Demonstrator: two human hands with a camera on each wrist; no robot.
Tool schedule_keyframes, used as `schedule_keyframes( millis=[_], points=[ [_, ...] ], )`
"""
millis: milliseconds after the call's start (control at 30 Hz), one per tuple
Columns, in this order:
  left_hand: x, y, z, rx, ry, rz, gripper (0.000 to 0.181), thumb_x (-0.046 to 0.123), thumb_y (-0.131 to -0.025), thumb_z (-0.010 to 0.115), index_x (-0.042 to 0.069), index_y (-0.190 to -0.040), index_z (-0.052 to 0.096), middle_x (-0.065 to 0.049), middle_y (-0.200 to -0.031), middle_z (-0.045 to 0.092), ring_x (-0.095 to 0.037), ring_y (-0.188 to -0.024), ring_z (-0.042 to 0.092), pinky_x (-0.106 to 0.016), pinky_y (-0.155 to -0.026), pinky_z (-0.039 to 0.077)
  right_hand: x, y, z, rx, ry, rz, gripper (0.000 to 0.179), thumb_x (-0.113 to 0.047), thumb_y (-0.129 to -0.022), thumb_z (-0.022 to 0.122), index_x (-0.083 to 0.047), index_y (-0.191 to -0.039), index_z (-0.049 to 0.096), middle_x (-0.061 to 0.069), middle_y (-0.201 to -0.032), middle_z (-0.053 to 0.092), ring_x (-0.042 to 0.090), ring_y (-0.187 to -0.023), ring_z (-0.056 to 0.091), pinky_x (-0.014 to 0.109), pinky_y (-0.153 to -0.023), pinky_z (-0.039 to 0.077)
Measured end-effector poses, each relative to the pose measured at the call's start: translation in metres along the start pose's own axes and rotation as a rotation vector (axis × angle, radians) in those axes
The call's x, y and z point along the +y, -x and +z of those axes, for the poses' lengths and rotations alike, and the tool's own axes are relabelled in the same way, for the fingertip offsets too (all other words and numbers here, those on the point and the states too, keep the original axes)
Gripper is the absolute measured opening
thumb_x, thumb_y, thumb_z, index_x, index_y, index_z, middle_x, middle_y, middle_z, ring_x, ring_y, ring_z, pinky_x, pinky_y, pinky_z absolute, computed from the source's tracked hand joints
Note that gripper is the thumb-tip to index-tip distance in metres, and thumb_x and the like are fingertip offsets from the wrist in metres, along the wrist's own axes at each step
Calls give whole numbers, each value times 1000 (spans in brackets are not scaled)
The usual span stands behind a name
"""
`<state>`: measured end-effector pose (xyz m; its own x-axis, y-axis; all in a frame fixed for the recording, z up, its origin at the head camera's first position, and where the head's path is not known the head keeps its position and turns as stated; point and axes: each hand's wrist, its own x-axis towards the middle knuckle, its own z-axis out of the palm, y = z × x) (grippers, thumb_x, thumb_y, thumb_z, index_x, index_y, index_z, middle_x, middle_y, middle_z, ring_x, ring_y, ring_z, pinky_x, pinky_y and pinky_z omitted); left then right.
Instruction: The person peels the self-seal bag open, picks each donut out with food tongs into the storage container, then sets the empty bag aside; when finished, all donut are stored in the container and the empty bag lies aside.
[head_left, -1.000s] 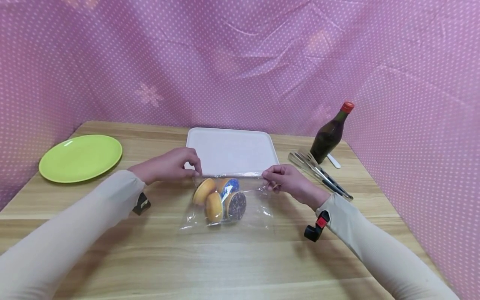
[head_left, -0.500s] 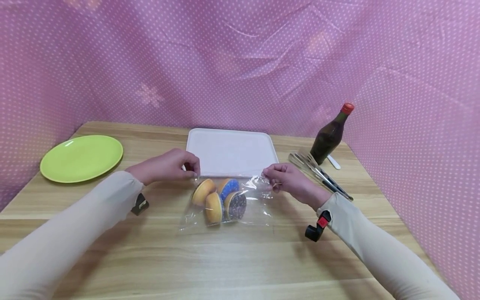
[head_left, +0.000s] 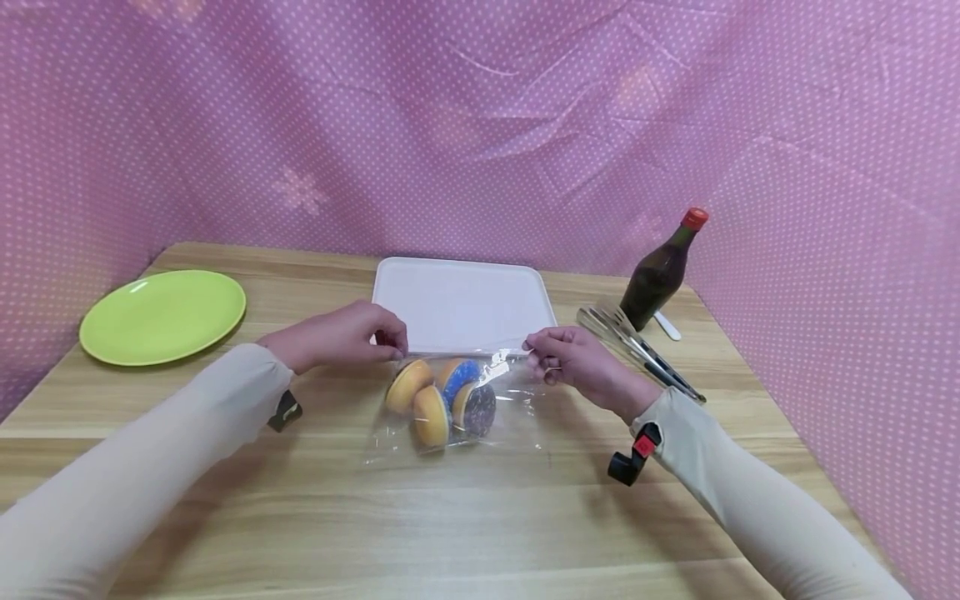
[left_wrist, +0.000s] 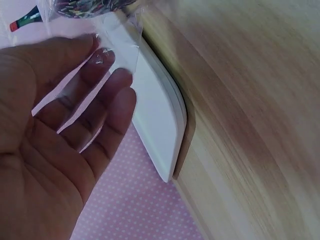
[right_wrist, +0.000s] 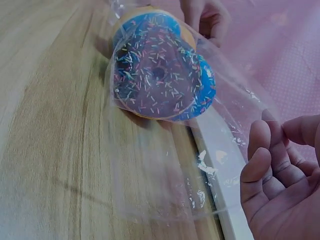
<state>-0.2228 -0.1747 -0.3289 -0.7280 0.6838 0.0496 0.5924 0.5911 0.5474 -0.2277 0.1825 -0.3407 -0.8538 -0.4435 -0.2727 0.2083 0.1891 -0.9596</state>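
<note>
A clear plastic bag (head_left: 517, 417) with several toy-like donuts inside lies at the middle of the table. One donut (right_wrist: 157, 75) has dark icing with coloured sprinkles; a blue-iced donut (head_left: 459, 377) sits behind it, and two more show tan sides. My left hand (head_left: 348, 335) pinches the bag's far left corner between thumb and index finger; in the left wrist view the other fingers of the left hand (left_wrist: 65, 115) are loosely bent. The far right corner is pinched by my right hand (head_left: 581, 362), also seen as the right hand (right_wrist: 285, 170) in the right wrist view.
Just beyond the bag lies a white tray (head_left: 465, 300). A lime-green plate (head_left: 163, 317) is at the far left. To the right are metal tongs (head_left: 637, 350), a dark bottle (head_left: 656, 279) with a red cap, and a white handle (head_left: 667, 325). Pink dotted cloth (head_left: 480, 125) hangs behind.
My left hand has shifted slightly right and nearer, still holding the bag's edge. The donuts have shifted a little inside the bag. My right hand stays nearly in place.
</note>
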Motion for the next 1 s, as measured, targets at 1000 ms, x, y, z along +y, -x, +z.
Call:
schedule_keyframes(
  millis=[1000],
  points=[
    [-1,3,5,44,8,17,21,-8,-92,63,11,-90,72,-2,-80,68,-10,-77,57,-24,-74,50,15,21,-84,338,654,-231,27,-16,-106,58,9,-109,66,5,-84,68,8,-70,58,22,-63,51]
  ],
)
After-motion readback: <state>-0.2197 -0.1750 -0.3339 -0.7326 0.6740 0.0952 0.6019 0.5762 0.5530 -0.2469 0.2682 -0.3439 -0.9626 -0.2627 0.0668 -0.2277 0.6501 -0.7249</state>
